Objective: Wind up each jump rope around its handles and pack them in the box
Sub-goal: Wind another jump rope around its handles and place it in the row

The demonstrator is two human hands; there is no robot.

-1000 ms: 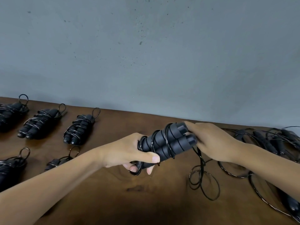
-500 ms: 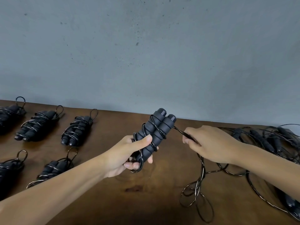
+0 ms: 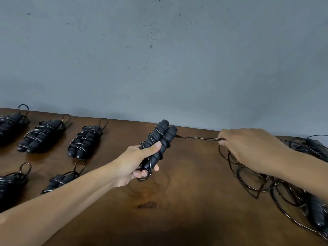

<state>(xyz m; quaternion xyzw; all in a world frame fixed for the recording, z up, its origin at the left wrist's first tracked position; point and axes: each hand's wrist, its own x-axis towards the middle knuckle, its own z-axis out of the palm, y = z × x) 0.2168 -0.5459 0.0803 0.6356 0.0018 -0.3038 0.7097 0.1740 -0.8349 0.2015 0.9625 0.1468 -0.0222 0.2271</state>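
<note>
Moving rightward since the earlier frame, the right hand (image 3: 248,148) pinches the rope (image 3: 198,138), now pulled taut. Left hand (image 3: 136,160) grips the paired handles (image 3: 159,142) above the table (image 3: 186,201). Five wound jump ropes (image 3: 85,141) lie left; tangled ropes (image 3: 292,183) lie right.

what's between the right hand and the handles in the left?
Head view: only a taut stretch of cord runs from the handles to the right hand, above the table.

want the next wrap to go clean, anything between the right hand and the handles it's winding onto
Nothing visible. The cord runs taut and free from the right hand to the handles gripped by the left hand, above bare table.
</note>
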